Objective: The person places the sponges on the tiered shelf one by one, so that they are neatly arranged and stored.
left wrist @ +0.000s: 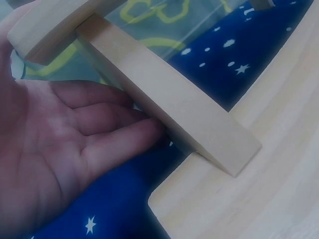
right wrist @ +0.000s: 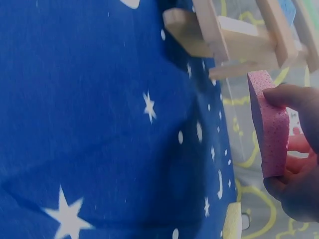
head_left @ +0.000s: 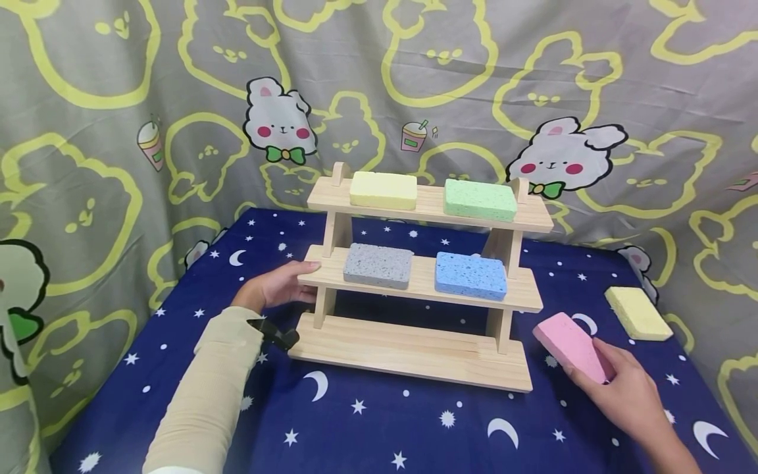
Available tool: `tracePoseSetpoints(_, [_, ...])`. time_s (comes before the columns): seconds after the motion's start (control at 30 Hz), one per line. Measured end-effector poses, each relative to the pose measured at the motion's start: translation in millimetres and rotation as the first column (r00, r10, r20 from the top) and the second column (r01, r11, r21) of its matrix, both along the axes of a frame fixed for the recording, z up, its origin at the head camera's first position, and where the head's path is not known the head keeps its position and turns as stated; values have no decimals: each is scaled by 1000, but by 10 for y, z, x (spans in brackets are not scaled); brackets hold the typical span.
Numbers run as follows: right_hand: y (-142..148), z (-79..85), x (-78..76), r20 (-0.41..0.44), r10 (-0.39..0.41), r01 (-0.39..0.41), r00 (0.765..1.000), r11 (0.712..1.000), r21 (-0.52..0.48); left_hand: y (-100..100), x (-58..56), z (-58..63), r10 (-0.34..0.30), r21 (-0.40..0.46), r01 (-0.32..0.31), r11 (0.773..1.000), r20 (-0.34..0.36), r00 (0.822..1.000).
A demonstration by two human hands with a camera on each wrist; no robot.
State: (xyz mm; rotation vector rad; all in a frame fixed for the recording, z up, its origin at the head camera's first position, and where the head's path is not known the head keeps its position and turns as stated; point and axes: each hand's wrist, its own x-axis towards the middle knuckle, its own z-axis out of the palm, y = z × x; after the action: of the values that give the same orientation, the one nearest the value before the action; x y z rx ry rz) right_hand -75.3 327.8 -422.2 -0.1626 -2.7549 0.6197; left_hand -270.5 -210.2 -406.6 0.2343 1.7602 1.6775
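Note:
A three-tier wooden display shelf (head_left: 408,342) stands in the middle. My left hand (head_left: 287,283) grips the left end of its middle board, thumb on top. In the left wrist view the fingers (left wrist: 124,142) reach behind the wooden upright (left wrist: 174,94). My right hand (head_left: 628,388) holds a pink sponge (head_left: 571,345) off the shelf's lower right, between thumb and fingers. In the right wrist view the pink sponge (right wrist: 271,124) is held along its edges. A grey sponge (head_left: 378,266) and a blue sponge (head_left: 470,275) lie on the middle board, with yellow (head_left: 383,191) and green (head_left: 480,199) sponges above.
Another yellow sponge (head_left: 637,313) lies on the dark blue, star-and-moon cloth (head_left: 331,421) at the right. A grey curtain (head_left: 355,59) with yellow outlines and rabbit prints hangs behind and at both sides. A black strap piece (head_left: 275,332) sits at my left wrist.

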Motion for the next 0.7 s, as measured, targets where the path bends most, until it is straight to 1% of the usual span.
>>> tracePoseSetpoints(0.1, [-74, 34, 30, -3, 14, -14, 1000, 1000, 1, -2, 0, -6, -2, -1, 2, 1000, -2, 1000])
tracePoseSetpoints(0.33, [-205, 111, 108, 36, 23, -23, 999, 999, -23, 6, 3, -6, -2, 6, 2, 1000, 2, 1000])
tracePoseSetpoints(0.53, [-315, 125, 170, -2, 47, -47, 999, 998, -50, 5, 8, -3, -4, 2, 4, 1000, -1, 1000])
tracePoseSetpoints(0.7, [-431, 120, 176, -33, 71, -74, 997, 993, -88, 1, 14, -4, -4, -1, 4, 1000, -4, 1000])
